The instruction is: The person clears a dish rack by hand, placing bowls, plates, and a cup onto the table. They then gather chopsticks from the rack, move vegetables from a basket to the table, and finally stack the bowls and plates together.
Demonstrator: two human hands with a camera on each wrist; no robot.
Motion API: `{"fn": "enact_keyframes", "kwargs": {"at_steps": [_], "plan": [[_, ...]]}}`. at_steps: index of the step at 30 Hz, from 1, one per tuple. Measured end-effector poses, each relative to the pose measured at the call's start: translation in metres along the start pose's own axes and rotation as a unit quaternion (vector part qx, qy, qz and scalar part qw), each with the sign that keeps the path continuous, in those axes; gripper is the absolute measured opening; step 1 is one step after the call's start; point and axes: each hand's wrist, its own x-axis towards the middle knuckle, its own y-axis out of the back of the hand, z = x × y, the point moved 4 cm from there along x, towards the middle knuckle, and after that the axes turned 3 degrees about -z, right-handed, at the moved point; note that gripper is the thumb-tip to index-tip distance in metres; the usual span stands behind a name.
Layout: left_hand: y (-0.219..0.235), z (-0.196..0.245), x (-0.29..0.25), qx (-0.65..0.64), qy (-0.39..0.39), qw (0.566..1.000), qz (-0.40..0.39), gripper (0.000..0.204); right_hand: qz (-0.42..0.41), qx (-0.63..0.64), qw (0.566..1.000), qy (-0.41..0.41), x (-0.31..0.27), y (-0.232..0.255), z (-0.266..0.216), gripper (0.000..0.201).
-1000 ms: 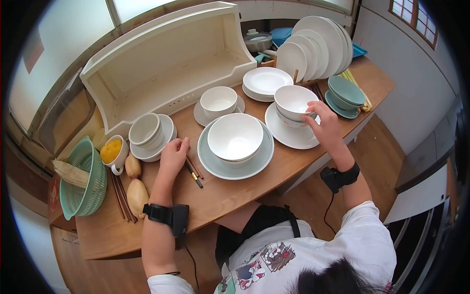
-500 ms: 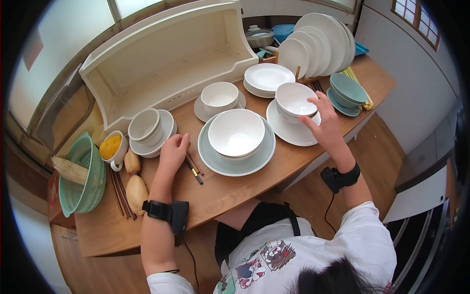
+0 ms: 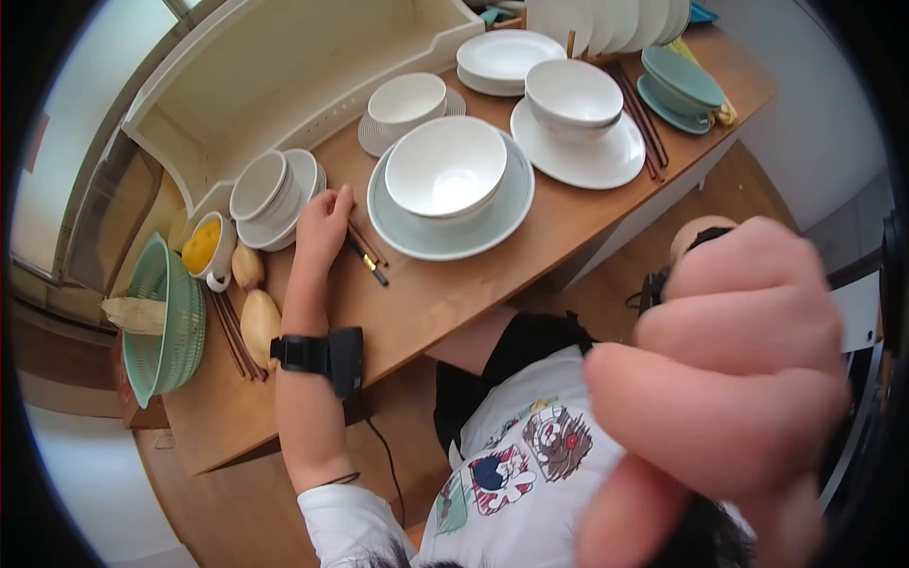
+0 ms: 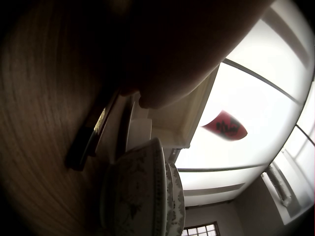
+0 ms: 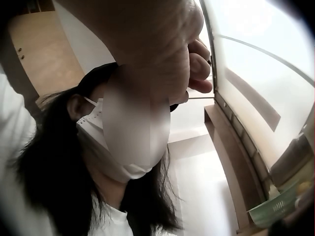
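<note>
My left hand rests on the table with its fingers loosely curled, beside chopsticks with black and gold ends. In the left wrist view those chopsticks lie close by the dark hand. My right hand is raised very near the head camera, fingers curled in, with nothing visible in it. From the right wrist view, that hand is up before a masked person's forehead. On the table, a large white bowl sits on a pale grey-blue plate. Right of it, stacked white bowls stand on a white plate.
Small stacked bowls on plates, a cup with yellow contents and a green basket stand left. Brown chopsticks, green bowls and upright plates are right. A cream rack stands behind.
My right hand has let go of the white bowls, lifted off and come up close to the head camera. The head view has tilted down; my left hand stays put.
</note>
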Motion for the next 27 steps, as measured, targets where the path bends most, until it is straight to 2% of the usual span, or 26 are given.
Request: {"fn": "enact_keyframes", "kwargs": {"at_steps": [3,9,17,19,27], "plan": [[0.002,0.001,-0.001,-0.007,-0.003,1.0,-0.002,0.039,0.048,0.058,0.993,0.089,0.0,0.006,-0.004,0.026],[0.002,0.002,0.0,-0.002,0.014,1.0,-0.008,0.04,0.09,0.112,0.972,0.184,-0.004,0.009,0.003,0.025],[0.003,0.008,-0.002,0.011,-0.004,1.0,0.001,0.04,0.097,0.126,0.959,0.234,-0.008,0.013,0.008,0.023],[0.003,0.006,-0.002,0.016,0.022,1.0,-0.008,0.039,0.102,0.126,0.957,0.24,-0.009,0.014,0.01,0.023],[0.002,0.006,-0.004,-0.002,0.024,1.0,-0.007,0.038,0.111,0.128,0.956,0.241,-0.014,0.01,0.014,0.022]]}}
